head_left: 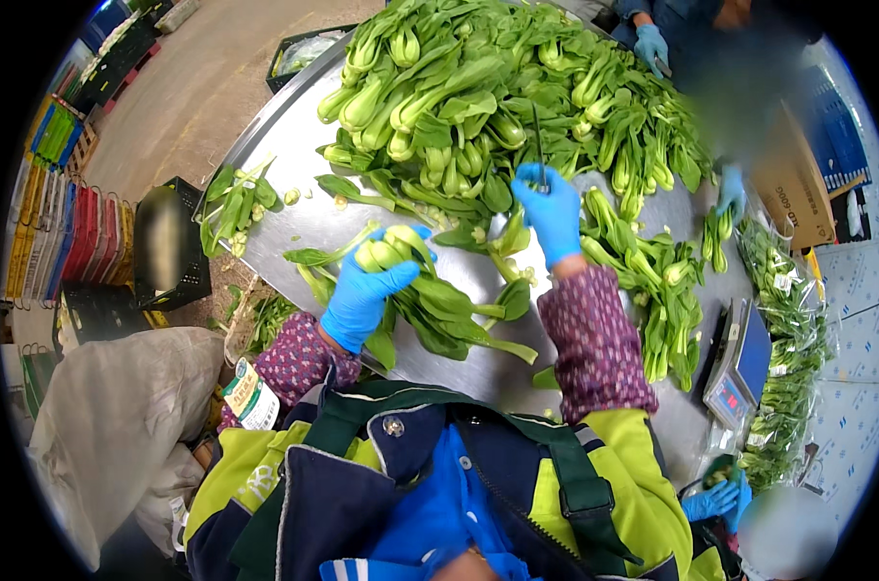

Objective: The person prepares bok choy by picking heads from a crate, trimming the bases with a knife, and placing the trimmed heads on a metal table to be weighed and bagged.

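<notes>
My left hand [360, 302], in a blue glove, is closed around a head of bok choy [393, 250]. Its pale stem ends point up and its leaves hang over the metal table [284, 116]. To the right, my gloved right hand [551, 215] grips a knife [537, 134] whose thin blade points away from me, over the leaves. A large heap of bok choy [439, 87] covers the far part of the table. Beside my right forearm lies a smaller pile of bok choy [657, 290]. Trimmed leaves [238, 208] and stem ends lie at the left edge.
A digital scale [740, 358] stands at the right, next to bagged greens [783, 358]. Co-workers' gloved hands [650, 46] show at the far side, right edge and lower right. Black crates [173, 242] and a large pale sack [129, 407] are at the left.
</notes>
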`<act>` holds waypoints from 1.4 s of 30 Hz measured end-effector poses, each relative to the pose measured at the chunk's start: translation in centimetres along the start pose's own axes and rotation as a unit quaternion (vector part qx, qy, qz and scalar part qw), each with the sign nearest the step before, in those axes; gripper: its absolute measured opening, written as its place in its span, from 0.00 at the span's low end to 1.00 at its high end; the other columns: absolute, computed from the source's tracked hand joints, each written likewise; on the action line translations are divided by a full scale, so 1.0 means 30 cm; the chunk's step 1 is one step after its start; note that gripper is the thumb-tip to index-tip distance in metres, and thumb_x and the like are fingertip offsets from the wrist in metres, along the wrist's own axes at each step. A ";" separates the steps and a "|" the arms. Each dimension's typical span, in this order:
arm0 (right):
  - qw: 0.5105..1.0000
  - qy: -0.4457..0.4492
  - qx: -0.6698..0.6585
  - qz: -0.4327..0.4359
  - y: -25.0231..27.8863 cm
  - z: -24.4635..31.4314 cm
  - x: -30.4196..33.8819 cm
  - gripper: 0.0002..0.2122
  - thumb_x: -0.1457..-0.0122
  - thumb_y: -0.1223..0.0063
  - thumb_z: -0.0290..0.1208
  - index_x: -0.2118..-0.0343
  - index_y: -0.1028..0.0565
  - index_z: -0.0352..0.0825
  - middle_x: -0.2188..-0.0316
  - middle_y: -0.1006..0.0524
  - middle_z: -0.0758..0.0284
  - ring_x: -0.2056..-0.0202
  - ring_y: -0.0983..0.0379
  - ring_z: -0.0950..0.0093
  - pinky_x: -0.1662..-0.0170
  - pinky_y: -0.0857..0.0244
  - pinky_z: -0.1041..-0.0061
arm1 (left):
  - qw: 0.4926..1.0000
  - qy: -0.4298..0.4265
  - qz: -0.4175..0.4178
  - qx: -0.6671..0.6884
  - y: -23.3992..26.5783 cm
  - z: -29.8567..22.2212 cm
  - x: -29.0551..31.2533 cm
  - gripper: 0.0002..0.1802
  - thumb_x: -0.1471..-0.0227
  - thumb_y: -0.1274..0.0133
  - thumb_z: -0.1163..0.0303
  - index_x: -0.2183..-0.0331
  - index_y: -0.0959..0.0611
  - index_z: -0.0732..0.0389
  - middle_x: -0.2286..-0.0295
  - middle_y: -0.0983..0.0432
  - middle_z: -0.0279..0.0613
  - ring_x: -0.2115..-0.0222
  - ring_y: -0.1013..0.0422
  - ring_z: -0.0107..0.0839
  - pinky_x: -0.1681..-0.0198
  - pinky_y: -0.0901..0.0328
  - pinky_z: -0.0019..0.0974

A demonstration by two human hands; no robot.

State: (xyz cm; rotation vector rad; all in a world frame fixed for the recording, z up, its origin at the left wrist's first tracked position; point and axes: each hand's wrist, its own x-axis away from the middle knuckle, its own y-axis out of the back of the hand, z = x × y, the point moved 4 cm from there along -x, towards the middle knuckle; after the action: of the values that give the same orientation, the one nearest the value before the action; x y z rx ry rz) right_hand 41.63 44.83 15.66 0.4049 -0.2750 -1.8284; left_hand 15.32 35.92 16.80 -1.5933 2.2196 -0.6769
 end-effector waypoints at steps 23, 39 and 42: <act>0.945 -0.149 -0.199 0.211 0.137 0.281 0.443 0.21 0.47 0.40 0.40 0.56 0.26 0.30 0.78 0.28 0.71 0.85 0.36 0.88 0.85 0.44 0.86 | 0.784 -0.311 0.250 -0.476 -0.256 -0.048 -0.007 0.22 0.68 0.37 0.72 0.64 0.21 0.57 0.47 0.38 0.54 0.53 0.35 0.53 0.47 0.41 0.48; 0.890 0.254 0.359 0.117 0.132 0.378 0.548 0.14 0.55 0.47 0.25 0.62 0.28 0.38 0.75 0.27 0.62 0.75 0.27 0.63 0.73 0.34 0.67 | 0.913 -0.157 0.199 -0.318 -0.152 -0.032 0.103 0.20 0.68 0.38 0.71 0.66 0.22 0.61 0.59 0.31 0.47 0.57 0.33 0.42 0.51 0.39 0.41; 0.894 0.225 0.356 0.151 0.164 0.267 0.517 0.11 0.55 0.48 0.24 0.65 0.27 0.39 0.76 0.26 0.60 0.76 0.28 0.60 0.73 0.34 0.65 | 0.901 -0.210 0.219 -0.309 -0.158 -0.039 0.112 0.19 0.69 0.38 0.72 0.67 0.21 0.61 0.59 0.31 0.48 0.58 0.33 0.43 0.51 0.39 0.41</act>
State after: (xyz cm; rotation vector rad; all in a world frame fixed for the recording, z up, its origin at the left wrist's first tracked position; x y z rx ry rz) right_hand 38.68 28.42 22.80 1.2076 -0.6449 -1.2286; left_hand 17.39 31.70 20.43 -1.2179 2.4253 0.5058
